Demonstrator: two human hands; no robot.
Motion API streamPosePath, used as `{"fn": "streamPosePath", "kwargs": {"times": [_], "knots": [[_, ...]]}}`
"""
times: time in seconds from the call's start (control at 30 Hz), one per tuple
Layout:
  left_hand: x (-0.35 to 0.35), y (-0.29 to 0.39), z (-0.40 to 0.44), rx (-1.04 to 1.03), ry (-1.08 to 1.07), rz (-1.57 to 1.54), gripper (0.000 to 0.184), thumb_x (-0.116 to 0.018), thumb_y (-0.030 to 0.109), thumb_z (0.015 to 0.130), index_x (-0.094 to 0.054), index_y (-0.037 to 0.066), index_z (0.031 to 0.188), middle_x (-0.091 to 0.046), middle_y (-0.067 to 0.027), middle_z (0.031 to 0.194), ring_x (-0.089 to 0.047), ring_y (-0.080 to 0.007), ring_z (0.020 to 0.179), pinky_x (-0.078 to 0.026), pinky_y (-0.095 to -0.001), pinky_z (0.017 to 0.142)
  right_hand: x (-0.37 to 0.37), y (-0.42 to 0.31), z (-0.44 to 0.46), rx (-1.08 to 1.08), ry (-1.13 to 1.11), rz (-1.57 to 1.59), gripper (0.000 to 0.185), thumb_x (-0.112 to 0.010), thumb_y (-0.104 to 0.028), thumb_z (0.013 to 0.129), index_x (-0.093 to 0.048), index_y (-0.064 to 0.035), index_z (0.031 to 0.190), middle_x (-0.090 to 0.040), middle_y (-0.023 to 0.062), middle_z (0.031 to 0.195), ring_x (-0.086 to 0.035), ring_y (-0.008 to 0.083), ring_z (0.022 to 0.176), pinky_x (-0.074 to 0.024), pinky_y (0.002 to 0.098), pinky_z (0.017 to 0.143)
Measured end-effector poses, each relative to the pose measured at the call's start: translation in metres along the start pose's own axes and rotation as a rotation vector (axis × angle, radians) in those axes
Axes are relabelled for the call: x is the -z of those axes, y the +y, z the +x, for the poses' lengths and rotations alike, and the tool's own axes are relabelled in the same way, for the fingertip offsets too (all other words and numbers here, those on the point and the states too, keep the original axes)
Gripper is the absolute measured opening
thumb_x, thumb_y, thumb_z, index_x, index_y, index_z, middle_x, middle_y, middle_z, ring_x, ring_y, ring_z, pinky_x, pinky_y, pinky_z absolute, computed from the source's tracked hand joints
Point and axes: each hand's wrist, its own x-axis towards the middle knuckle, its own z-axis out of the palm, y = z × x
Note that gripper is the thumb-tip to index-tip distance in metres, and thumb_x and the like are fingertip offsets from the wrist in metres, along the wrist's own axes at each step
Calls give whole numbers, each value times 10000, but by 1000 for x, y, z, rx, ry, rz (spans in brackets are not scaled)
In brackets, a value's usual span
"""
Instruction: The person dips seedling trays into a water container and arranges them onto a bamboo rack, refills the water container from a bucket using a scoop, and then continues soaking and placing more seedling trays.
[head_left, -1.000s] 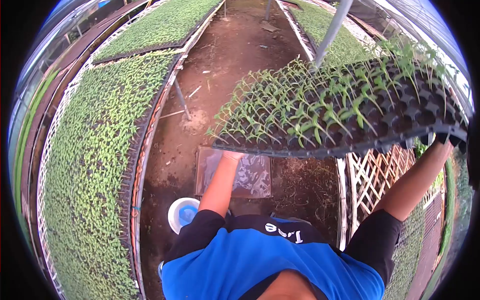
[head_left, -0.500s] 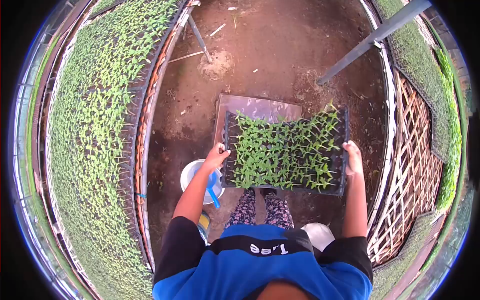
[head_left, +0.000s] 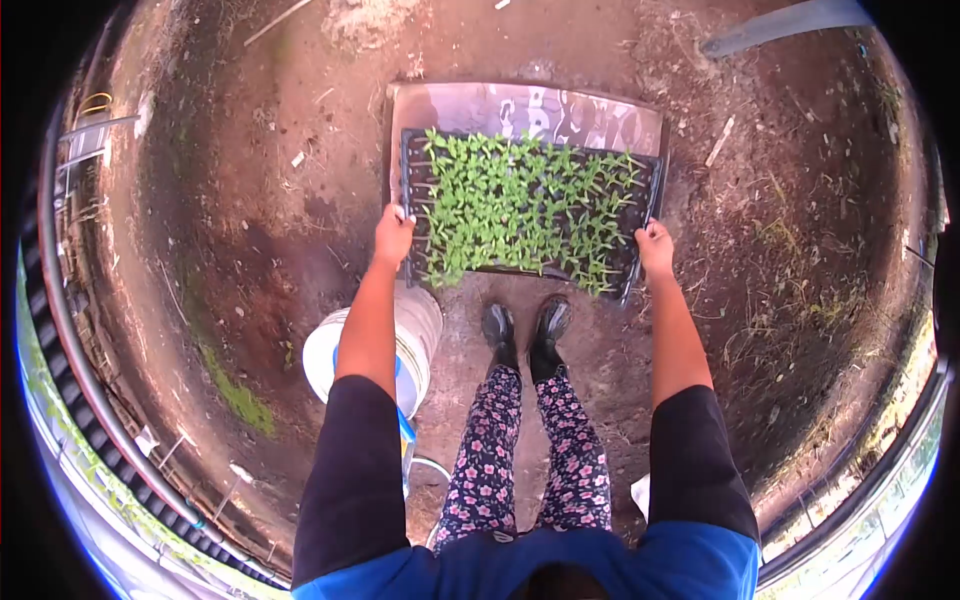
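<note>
A black seedling tray (head_left: pixel 525 215) full of small green plants is held level between my hands. My left hand (head_left: pixel 394 237) grips its left edge, thumb on top. On the opposite edge, my right hand (head_left: pixel 655 248) has its fingers curled round the rim. Beneath or just behind the tray lies a shallow rectangular basin (head_left: pixel 570 112) with a shiny, reflecting surface. The tray overlaps most of this basin; whether it touches it I cannot tell.
A white bucket (head_left: pixel 420 325) stands left of my legs, with a blue item (head_left: pixel 405 425) by it. My boots (head_left: pixel 550 325) are on bare soil just below the tray. A grey post (head_left: pixel 785 25) rises at the upper right. Bench rails (head_left: pixel 75 300) curve along the left.
My hands have lowered the tray forward over the basin, and it appears smaller and farther away. My view has tilted downward, bringing my boots and legs into sight.
</note>
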Motion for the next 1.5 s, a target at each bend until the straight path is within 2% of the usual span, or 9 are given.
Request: {"fn": "streamPosePath", "kwargs": {"times": [0.27,0.43,0.63,0.77,0.9,1.07,1.3,1.4,1.5], "knots": [[-43,-96,99,-56,263,65,161,-612,108,709,-464,51,733,-525,-79,650,-496,-186,599,-405,-309,615,-13,63,60,4,82,-375,195,-573,-156,666,-431,-32,617,-431,82,529,-418,183,500,-387,328,532],[-54,-108,127,80,192,49,167,-616,116,711,-468,54,754,-539,-74,668,-495,-173,609,-403,-295,623,-13,86,79,-64,97,-572,220,-582,-231,694,-467,-46,661,-508,115,582,-506,279,562,-407,368,584],[-61,-102,133,234,164,205,227,-565,162,732,-511,41,916,-590,-116,898,-561,-227,876,-407,-313,767,-18,129,96,-197,133,-622,205,-581,-274,718,-549,-80,775,-566,99,676,-540,230,619,-422,341,610],[-65,-116,139,216,6,87,451,-537,153,748,-418,15,1160,-520,-162,1077,-493,-243,1011,-360,-293,852,-14,152,104,-387,61,-276,258,-552,-187,750,-568,-70,980,-580,20,768,-511,115,624,-402,258,527],[-69,-139,145,241,36,-118,436,-489,158,781,-402,16,1183,-464,-154,1159,-440,-239,1076,-330,-298,889,-14,143,98,-493,-8,-236,293,-517,-170,783,-536,-113,1069,-556,-26,822,-492,82,681,-403,240,529],[-59,-165,152,232,1,-128,456,-487,182,785,-383,24,1200,-469,-152,1152,-443,-227,1071,-322,-292,896,1,197,105,-400,33,-175,288,-507,-166,787,-534,-142,1073,-557,-44,853,-490,73,708,-391,264,547],[-51,-133,135,289,21,-227,458,-466,251,800,-392,39,1200,-482,-117,1133,-463,-183,1015,-362,-292,851,0,177,90,-330,46,-334,293,-513,-155,773,-552,-90,1056,-582,-26,795,-464,52,557,-365,205,472],[-47,-126,133,319,17,-222,478,-438,335,817,-408,25,1180,-467,-122,1143,-460,-192,1013,-362,-296,848,-1,176,94,-330,14,-406,313,-501,-163,757,-555,-52,1044,-585,95,988,-551,188,914,-398,270,799],[-46,-124,134,382,-89,-349,563,-409,450,808,-355,88,1236,-483,-61,1084,-434,-161,979,-306,-321,868,-4,160,93,-361,20,-405,322,-506,-191,751,-558,-62,1041,-579,103,1004,-547,209,932,-397,280,808]]}}
